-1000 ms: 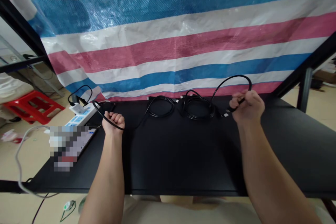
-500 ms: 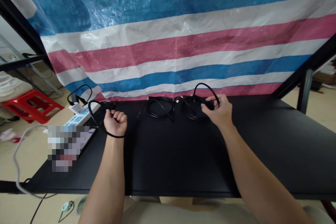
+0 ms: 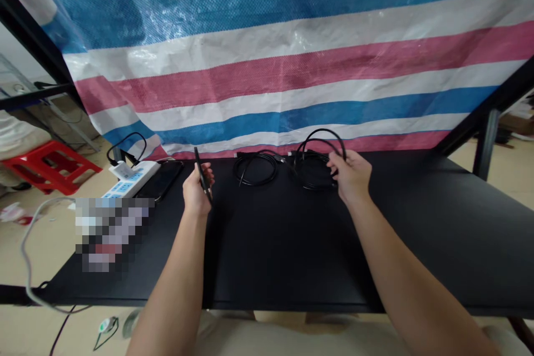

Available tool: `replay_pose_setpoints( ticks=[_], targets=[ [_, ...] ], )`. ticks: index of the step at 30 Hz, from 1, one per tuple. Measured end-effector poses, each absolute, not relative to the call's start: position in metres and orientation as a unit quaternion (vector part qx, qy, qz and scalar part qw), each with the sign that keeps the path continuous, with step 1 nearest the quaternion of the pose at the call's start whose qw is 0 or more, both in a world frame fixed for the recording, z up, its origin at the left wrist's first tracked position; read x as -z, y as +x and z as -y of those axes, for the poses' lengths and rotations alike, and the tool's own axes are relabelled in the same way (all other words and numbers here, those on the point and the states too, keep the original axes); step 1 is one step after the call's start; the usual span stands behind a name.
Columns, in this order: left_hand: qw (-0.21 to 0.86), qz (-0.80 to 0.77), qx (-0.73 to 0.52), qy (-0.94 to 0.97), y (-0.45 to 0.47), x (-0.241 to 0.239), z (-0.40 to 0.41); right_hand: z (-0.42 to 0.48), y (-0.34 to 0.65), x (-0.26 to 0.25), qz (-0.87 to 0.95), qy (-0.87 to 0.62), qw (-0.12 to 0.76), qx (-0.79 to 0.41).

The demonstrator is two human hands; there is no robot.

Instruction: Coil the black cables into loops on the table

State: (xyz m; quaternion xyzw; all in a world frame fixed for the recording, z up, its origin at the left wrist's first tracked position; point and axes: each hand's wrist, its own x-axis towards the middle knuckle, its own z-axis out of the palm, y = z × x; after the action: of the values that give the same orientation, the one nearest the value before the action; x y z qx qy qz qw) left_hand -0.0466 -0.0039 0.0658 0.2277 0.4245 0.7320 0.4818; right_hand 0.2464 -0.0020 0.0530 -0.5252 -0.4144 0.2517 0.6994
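My left hand (image 3: 197, 188) is closed on a black cable (image 3: 202, 173) that it holds as a loop, seen edge-on, above the black table (image 3: 271, 245). My right hand (image 3: 351, 175) grips a raised loop of black cable (image 3: 323, 136) at the far side of the table, just above a coiled black cable (image 3: 311, 173) that lies flat. A second coiled black cable (image 3: 254, 168) rests on the table between my two hands.
A white power strip (image 3: 127, 179) and a dark phone (image 3: 161, 181) lie at the table's far left corner. A striped tarp (image 3: 267, 55) hangs behind the table. A red stool (image 3: 45, 162) stands on the floor at left. A grey cord (image 3: 29, 250) trails off the left edge.
My left hand moved right and turned, bringing its cable loop edge-on. My right hand moved left from the far right to the coil and now holds a smaller loop above it.
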Motion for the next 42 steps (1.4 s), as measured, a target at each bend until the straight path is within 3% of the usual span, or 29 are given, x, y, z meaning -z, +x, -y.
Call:
replay_pose_setpoints(
  ticks=[5,12,15,17,21,25,28,35,39,42],
  targets=[
    [0.470,-0.405,-0.753,0.221,-0.043,-0.070,0.004,0.000,0.262,-0.058,0.394,-0.479,0.718,-0.317],
    [0.508,-0.423,-0.678,0.321,-0.011,-0.060,0.010,0.012,0.224,-0.047,0.548,-0.588,0.577,-0.146],
    [0.509,-0.428,-0.665,0.341,-0.008,-0.056,0.012,0.017,0.210,-0.048,0.553,-0.596,0.569,-0.118],
    [0.506,-0.434,-0.660,0.347,-0.008,-0.054,0.012,0.016,0.211,-0.051,0.509,-0.593,0.602,-0.162],
    [0.503,-0.462,-0.618,0.389,-0.010,-0.054,0.013,0.012,0.225,-0.061,0.409,-0.503,0.670,-0.363],
    [0.495,-0.494,-0.566,0.436,-0.005,-0.049,0.014,0.011,0.232,-0.065,0.421,-0.384,0.651,-0.501],
    [0.476,-0.495,-0.570,0.451,0.003,-0.043,0.014,0.014,0.225,-0.062,0.462,-0.356,0.639,-0.502],
    [0.414,-0.428,-0.679,0.430,0.018,-0.039,0.021,0.030,0.196,-0.053,0.607,-0.401,0.576,-0.372],
    [0.349,-0.422,-0.727,0.414,0.017,-0.041,0.021,0.031,0.187,-0.048,0.563,-0.435,0.605,-0.357],
    [0.288,-0.440,-0.755,0.392,0.014,-0.040,0.018,0.024,0.191,-0.048,0.488,-0.442,0.627,-0.416]
  ],
)
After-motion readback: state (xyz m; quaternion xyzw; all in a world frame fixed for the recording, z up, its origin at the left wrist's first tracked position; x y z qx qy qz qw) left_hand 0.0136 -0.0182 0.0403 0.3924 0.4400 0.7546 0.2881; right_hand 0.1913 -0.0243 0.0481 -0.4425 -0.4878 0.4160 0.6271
